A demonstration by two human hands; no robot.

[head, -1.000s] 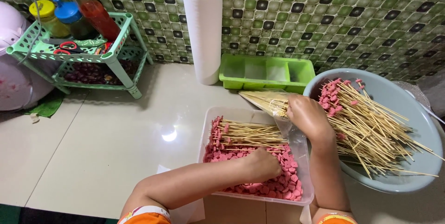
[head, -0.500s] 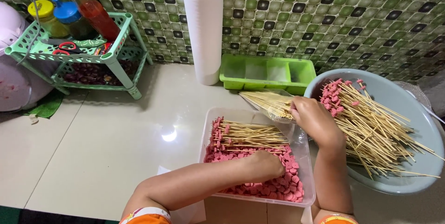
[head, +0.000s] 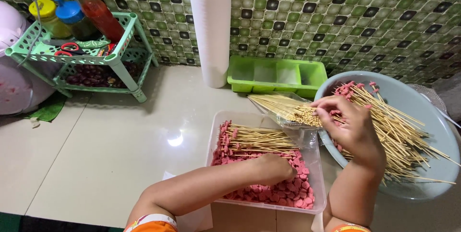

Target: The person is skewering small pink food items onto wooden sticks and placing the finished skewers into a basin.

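Left hand (head: 276, 165) buried in clear tub (head: 314, 198) of pink slices (head: 269, 196), grip hidden. Right hand (head: 348, 126) pinching bare skewers (head: 283, 108). Grey bowl (head: 422, 112) holds loaded skewers (head: 398, 136).

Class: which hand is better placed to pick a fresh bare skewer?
Right. The right hand touches the bare skewer bundle; the left hand is down among pink pieces.
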